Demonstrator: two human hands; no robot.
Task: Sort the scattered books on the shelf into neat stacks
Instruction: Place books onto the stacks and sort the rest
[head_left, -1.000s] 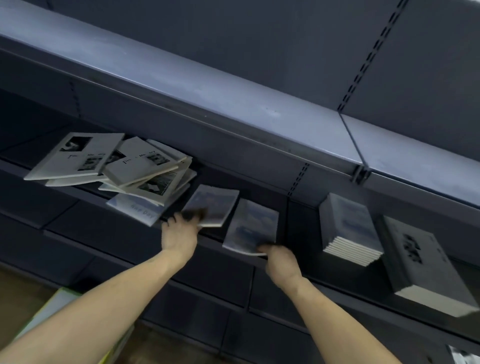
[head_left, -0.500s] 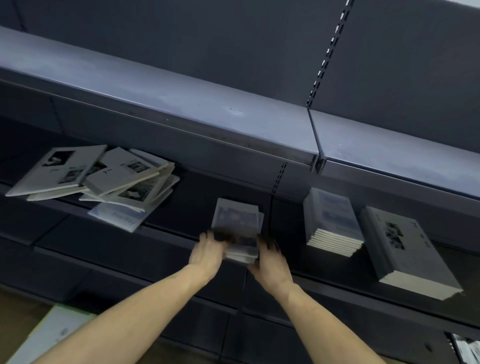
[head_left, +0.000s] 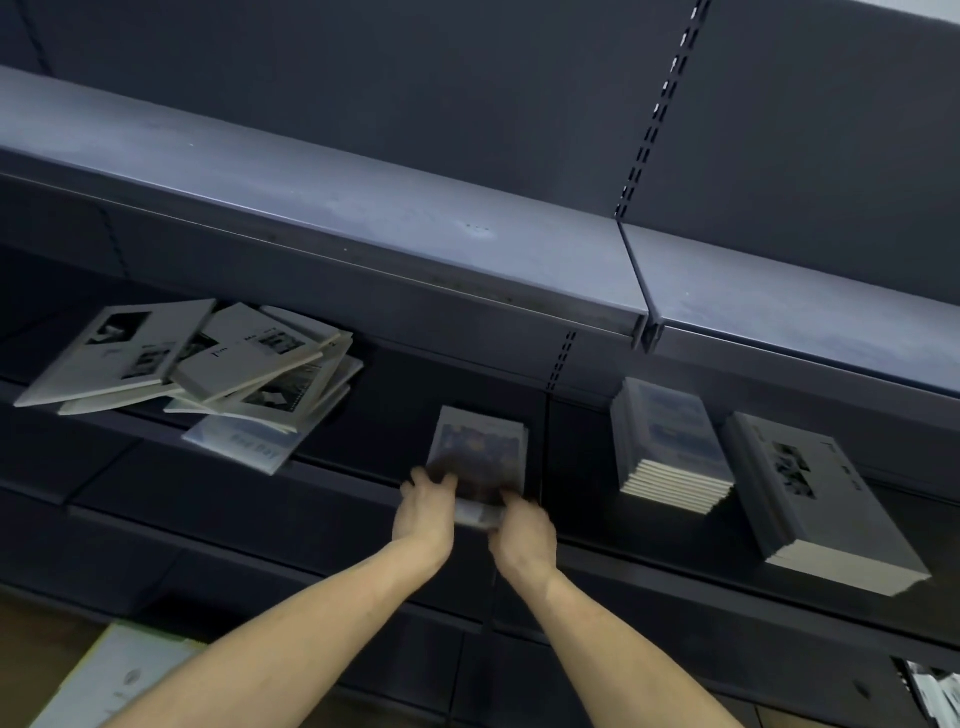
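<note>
Two thin blue-covered books (head_left: 480, 447) lie one on the other at the front of the dark shelf (head_left: 363, 467). My left hand (head_left: 426, 512) grips their near left corner and my right hand (head_left: 522, 530) grips the near right corner. A loose heap of white books (head_left: 208, 364) sprawls at the left of the same shelf, with a pale blue book (head_left: 249, 449) jutting over the edge. To the right stands a neat stack of blue books (head_left: 670, 452) and a neat stack of dark grey books (head_left: 815, 499).
A bare grey shelf (head_left: 363, 218) hangs above the books. A slotted upright (head_left: 561, 364) divides the two shelf bays. Dark panels run below the shelf. A pale book or box (head_left: 114, 680) lies low at the left, and some printed paper (head_left: 935, 696) at the lower right.
One second ago each hand held one blue book apart on the shelf. The hands came together and laid the two books on each other, then squared them nearer the upright.
</note>
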